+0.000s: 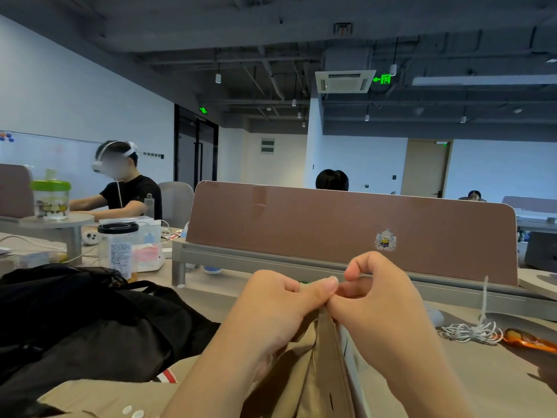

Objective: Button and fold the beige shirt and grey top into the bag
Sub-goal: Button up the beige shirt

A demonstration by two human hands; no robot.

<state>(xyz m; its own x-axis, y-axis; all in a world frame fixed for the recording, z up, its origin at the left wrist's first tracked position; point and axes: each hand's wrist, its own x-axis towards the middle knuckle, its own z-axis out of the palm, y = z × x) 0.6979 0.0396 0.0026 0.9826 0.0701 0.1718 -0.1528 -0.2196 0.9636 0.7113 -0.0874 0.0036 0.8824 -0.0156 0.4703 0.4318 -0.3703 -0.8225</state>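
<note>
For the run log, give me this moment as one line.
step: buttoning | left hand: pinches beige shirt edge | right hand: pinches same edge | black bag: on desk, left of shirt

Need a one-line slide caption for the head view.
Left hand and right hand pinch the front edge of the beige shirt above the desk; black bag at left, white cable at right.
</note>
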